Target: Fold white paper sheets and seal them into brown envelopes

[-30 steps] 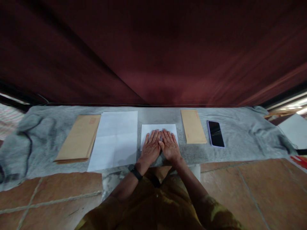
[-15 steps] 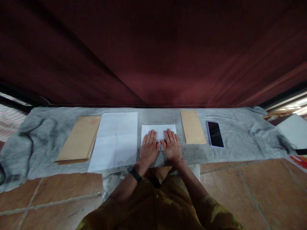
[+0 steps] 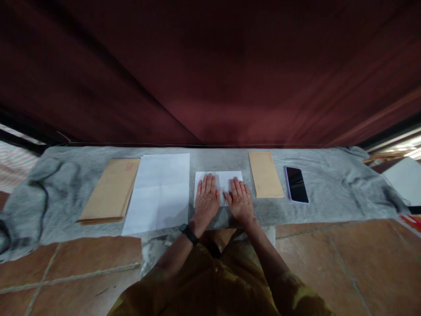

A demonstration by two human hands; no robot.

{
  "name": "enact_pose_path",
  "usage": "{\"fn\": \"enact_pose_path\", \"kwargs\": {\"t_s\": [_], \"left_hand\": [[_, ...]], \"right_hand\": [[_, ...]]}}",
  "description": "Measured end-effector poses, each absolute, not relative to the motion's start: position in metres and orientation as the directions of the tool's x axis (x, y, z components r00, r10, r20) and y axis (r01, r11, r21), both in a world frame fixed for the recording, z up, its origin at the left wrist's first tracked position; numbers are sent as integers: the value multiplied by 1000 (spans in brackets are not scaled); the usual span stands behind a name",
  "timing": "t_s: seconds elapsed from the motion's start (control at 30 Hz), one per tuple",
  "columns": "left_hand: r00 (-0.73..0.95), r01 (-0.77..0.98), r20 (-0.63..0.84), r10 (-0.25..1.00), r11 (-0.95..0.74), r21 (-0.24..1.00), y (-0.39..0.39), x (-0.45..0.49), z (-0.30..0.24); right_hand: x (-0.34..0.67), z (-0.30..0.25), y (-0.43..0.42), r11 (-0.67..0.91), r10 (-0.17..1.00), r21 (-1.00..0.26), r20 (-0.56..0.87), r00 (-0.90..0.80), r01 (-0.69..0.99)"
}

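Note:
A folded white sheet of paper [image 3: 223, 176] lies in front of me on the grey cloth. Flat on its left part rests my left hand [image 3: 207, 197], fingers stretched forward and a dark band on the wrist. My right hand [image 3: 240, 201] presses on the right part of the sheet, fingers straight and thumb pointing inward. A narrow strip of paper shows between the two hands; the rest beneath the palms is hidden. Left of the hands lie larger white sheets [image 3: 161, 188] with a crease across. To the right is a single brown envelope [image 3: 265, 174].
A stack of brown envelopes [image 3: 110, 188] lies left of the white sheets. Beyond the single envelope is a phone [image 3: 296, 184] in a light purple case. Grey cloth [image 3: 332, 188] covers the bench, and a dark red curtain [image 3: 210, 109] hangs behind it.
My hands have slid slightly apart over the folded sheet, the right hand moving right and a little toward me. More paper shows between them.

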State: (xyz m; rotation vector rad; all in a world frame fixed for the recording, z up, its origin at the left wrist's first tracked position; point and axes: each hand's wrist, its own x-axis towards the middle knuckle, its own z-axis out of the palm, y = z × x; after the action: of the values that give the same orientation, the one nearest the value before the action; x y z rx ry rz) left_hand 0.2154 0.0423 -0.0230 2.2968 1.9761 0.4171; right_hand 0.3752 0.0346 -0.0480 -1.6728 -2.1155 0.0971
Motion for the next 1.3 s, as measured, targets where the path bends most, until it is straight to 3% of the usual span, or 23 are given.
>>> {"fn": "enact_pose_path", "kwargs": {"t_s": [0.23, 0.43, 0.73, 1.3], "left_hand": [[223, 938, 178, 958, -261, 230, 55, 224, -33], [249, 938, 156, 956, -278, 206, 52, 222, -30], [298, 932, 131, 945, -318, 172, 52, 215, -36], [211, 950, 160, 964, -241, 197, 33, 189, -31]], "right_hand": [[376, -48, 34, 269, 934, -244, 303, -190, 932], [361, -38, 43, 230, 955, -300, 252, -155, 926], [338, -32, 57, 376, 925, -365, 196, -324, 851], [374, -43, 46, 329, 938, -252, 199, -284, 910]]}}
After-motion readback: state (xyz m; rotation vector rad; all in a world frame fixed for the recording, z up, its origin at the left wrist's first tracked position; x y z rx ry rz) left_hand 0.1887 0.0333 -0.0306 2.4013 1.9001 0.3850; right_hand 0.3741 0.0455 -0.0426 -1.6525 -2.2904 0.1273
